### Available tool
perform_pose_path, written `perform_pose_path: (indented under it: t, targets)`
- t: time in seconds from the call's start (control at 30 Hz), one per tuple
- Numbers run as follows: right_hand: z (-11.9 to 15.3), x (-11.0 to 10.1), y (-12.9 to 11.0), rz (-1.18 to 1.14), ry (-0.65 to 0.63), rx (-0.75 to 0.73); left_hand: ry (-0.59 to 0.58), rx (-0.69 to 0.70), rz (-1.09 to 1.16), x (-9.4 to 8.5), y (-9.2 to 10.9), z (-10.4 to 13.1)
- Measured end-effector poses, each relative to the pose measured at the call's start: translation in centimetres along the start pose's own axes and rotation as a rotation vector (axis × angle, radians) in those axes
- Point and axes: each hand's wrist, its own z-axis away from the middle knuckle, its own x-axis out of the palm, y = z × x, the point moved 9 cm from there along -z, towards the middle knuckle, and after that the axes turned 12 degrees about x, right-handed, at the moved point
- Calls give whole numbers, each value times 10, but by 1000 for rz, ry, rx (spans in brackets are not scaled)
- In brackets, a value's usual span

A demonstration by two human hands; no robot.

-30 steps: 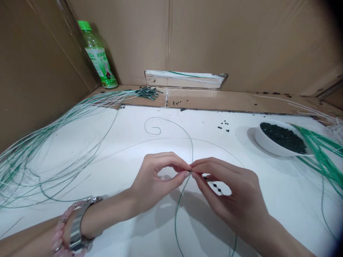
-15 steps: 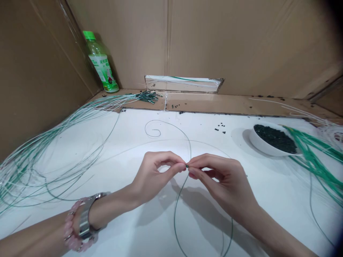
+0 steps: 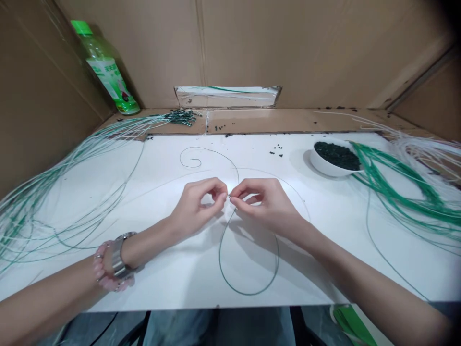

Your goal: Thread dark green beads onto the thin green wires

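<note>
In front of me, over the white tabletop, my left hand [image 3: 201,203] and my right hand [image 3: 264,202] meet fingertip to fingertip. Each pinches thumb against forefinger on a thin green cord [image 3: 220,257]. A tiny dark bit, possibly a bead, shows between the fingertips, mostly hidden. Below the hands the cord hangs in a round loop; beyond them a fine end curls into a spiral on the table. Several loose dark beads [image 3: 276,151] lie past my right hand. To the right, a white bowl [image 3: 324,168] holds many small dark green beads [image 3: 336,154].
At left spreads a bundle of green and white cords [image 3: 82,154] with dark beaded ends [image 3: 182,117]. A green-capped bottle [image 3: 110,79] leans against the cardboard wall [image 3: 245,48]. Green cord hanks [image 3: 403,173] lie by the bowl. The table's front edge [image 3: 187,308] shows below.
My view has shifted, bringing the table's front edge and my lap into sight. Both hands keep their fingertip pinch together; the dark bit between them shows less clearly.
</note>
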Motion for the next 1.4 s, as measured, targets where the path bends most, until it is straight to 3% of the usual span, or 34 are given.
perform_pose_path:
  t: [0.13,0.3,0.43,0.5,0.6,0.73,0.87,1.0,1.2,1.3,1.4]
  targets:
    - [0,-7,-4,175,30,-51,37,17,-43,-3,-2,-4]
    - [-3,-19,-9,-91,70,-132,50,34,-24,-1,1,-17]
    - [-7,-31,-5,-227,154,-138,-2,3,210,4,-20,-47]
    - [-8,-33,-5,-311,156,-154,-64,-39,287,13,-39,-71]
    - [-9,-32,-6,-418,112,-171,-170,-82,-23,32,-68,-111]
    - [-10,-28,-5,-499,58,-181,-230,-34,-153,72,-78,-155]
    - [-10,-28,-8,-546,32,-221,-286,33,-153,103,-77,-171]
    - [-7,-30,-12,-561,30,-207,-296,56,-127,114,-80,-170]
    - [-7,-32,-14,-544,49,-211,-165,0,-55,106,-82,-168]
    - [-9,-35,-8,-527,100,-204,-24,-48,16,78,-74,-157]
    - [-10,-40,-2,-522,183,-172,111,-109,119,41,-61,-124]
